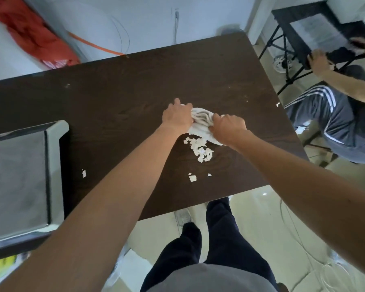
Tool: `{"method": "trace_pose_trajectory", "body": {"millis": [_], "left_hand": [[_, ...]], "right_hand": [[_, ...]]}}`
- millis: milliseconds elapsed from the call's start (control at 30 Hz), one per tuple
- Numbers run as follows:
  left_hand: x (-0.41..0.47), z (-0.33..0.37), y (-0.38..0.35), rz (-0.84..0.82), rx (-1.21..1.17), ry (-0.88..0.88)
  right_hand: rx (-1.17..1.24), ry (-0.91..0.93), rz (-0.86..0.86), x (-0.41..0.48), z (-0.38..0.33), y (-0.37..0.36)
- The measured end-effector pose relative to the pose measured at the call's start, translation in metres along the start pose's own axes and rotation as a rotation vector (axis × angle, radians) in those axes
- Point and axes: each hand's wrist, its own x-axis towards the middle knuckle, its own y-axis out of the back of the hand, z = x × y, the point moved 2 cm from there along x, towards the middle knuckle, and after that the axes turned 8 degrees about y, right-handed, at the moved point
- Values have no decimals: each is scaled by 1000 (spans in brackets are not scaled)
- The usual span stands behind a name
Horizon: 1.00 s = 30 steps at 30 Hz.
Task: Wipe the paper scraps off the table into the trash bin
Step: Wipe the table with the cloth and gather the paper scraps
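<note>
Beneath both hands' fingers [216, 119], cloth [200, 121] touches scraps [200, 149].

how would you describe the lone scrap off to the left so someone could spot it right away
On the dark wooden table, look just right of the grey tray near its edge. The lone scrap lies there, far left of the main pile below the cloth, with nothing beside it.

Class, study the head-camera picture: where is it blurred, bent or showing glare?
Head view: the red cloth top left is smeared by motion blur; the table edges bow from wide-angle distortion; glare spots shine on the floor tiles; the paper scraps are fairly sharp.
</note>
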Motion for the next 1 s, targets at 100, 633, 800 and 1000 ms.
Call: {"method": "trace_pose_trajectory", "body": {"millis": [100,633,800,1000], "left_hand": [[-6,-25,-2,-9,-45,104],[-79,-24,-33,-207,-160,272],[-94,-8,-46,-247,-217,298],[-106,4,-51,-201,-206,246]], "right_hand": [[-35,53,-11,22,-16,9],[-99,233,-82,2,-17,-2],[-113,219,-106,-18,-7,-12],[-77,159,-146,-40,0,-17]]}}
